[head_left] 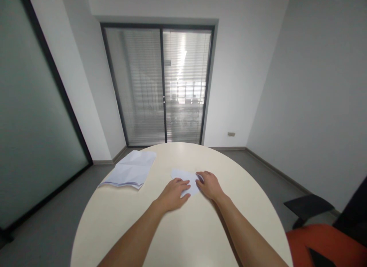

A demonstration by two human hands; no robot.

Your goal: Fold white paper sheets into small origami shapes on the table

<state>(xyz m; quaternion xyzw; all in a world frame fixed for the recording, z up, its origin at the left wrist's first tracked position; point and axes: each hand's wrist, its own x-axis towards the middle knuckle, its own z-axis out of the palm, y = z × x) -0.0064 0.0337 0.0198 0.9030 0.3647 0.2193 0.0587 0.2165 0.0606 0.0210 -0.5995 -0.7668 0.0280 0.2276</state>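
Pressing flat: left hand (174, 193) open on folded paper (186, 179) | right hand (210, 185) open, touching it

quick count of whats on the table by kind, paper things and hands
folded paper under the hands: 1
stack of creased sheets, to the left near the table edge: 1 stack (sheet count cannot be told)
hands flat on the folded paper: 2, left hand and right hand
total: 4

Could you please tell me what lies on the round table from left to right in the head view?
Stack of creased paper sheets → left hand → small folded paper under both hands → right hand.
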